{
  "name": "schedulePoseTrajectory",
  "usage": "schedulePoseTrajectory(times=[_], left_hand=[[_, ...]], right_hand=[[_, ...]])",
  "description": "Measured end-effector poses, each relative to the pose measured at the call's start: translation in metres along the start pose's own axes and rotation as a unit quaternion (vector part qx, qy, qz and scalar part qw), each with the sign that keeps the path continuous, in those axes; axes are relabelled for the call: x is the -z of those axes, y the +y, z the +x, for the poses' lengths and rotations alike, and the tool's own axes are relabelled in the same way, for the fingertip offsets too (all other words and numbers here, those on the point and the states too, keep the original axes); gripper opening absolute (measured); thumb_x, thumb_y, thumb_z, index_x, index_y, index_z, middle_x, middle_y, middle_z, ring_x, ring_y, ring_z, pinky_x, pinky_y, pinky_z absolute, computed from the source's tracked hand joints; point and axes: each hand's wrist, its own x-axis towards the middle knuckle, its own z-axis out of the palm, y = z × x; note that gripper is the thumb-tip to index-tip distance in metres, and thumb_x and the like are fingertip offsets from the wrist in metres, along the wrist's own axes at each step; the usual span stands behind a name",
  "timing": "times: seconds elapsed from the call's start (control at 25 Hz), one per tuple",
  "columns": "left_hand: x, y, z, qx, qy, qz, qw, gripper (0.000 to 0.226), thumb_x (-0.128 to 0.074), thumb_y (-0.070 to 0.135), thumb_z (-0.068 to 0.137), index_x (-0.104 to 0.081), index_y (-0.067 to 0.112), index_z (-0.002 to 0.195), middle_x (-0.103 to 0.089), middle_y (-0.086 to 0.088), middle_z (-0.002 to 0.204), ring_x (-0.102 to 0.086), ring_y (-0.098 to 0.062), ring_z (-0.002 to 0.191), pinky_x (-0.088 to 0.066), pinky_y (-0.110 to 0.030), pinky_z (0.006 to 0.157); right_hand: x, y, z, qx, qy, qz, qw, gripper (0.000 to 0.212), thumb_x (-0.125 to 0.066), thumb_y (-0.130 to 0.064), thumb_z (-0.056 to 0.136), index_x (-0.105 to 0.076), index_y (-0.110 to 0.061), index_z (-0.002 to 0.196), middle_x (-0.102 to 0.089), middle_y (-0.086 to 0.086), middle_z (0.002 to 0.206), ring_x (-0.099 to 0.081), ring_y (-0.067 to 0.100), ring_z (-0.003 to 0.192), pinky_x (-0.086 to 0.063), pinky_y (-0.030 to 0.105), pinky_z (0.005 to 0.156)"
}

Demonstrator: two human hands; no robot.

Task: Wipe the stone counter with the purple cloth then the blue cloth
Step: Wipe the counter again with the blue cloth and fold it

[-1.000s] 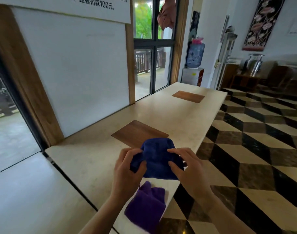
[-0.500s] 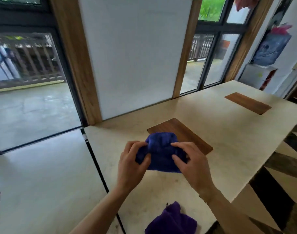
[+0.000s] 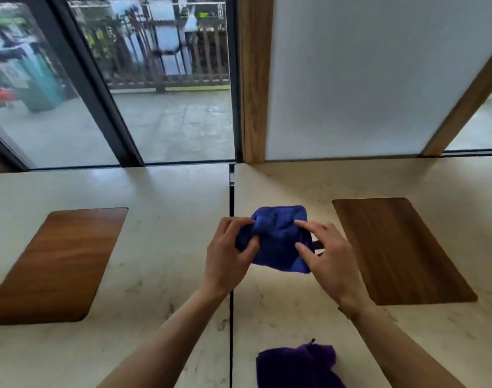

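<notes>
Blue cloth is held up between both hands, just above the table. Its left edge is pinched by the left hand, with the thumb and fingers curled round a fold. Its right side is held by the right hand, with the thumb underneath and the fingers laid lightly on top. The cloth is bunched and folded. A purple cloth is seen lying on the table, below the hands and between the two arms. A brown wooden mat is set left of the left hand, and a second mat is set right of the right hand.
</notes>
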Motion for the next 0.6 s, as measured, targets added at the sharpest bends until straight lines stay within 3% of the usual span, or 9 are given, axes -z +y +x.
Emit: schedulePoseTrajectory(times=[0.24,0.44,0.6], left_hand=[[-0.031,0.004,-0.038,0.088,0.023,0.043,0.995,0.029,-0.064,0.024,0.082,-0.067,0.020,0.110,-0.059,0.008,0.105,-0.055,-0.002,0.086,-0.039,-0.004,0.072],[-0.045,-0.014,-0.051,0.157,0.019,0.034,0.987,0.029,-0.068,0.011,0.085,-0.066,0.020,0.113,-0.058,0.006,0.108,-0.056,0.006,0.092,-0.039,-0.002,0.078],[-0.072,-0.044,-0.060,0.215,-0.053,0.040,0.974,0.028,-0.065,0.020,0.089,-0.064,0.025,0.116,-0.057,0.007,0.110,-0.057,-0.005,0.094,-0.043,-0.012,0.080]], right_hand=[[-0.006,0.037,-0.011,-0.022,-0.061,0.045,0.997,0.049,-0.073,-0.005,0.084,-0.065,-0.028,0.127,-0.058,-0.012,0.113,-0.062,0.007,0.085,-0.058,0.031,0.076],[-0.025,0.064,-0.023,-0.106,-0.093,0.151,0.978,0.047,-0.071,-0.003,0.085,-0.067,-0.029,0.123,-0.061,-0.015,0.114,-0.064,0.007,0.092,-0.057,0.031,0.078],[-0.047,0.100,-0.042,-0.198,-0.107,0.125,0.966,0.045,-0.071,-0.007,0.086,-0.066,-0.029,0.125,-0.061,-0.014,0.115,-0.061,0.011,0.104,-0.055,0.038,0.090]])
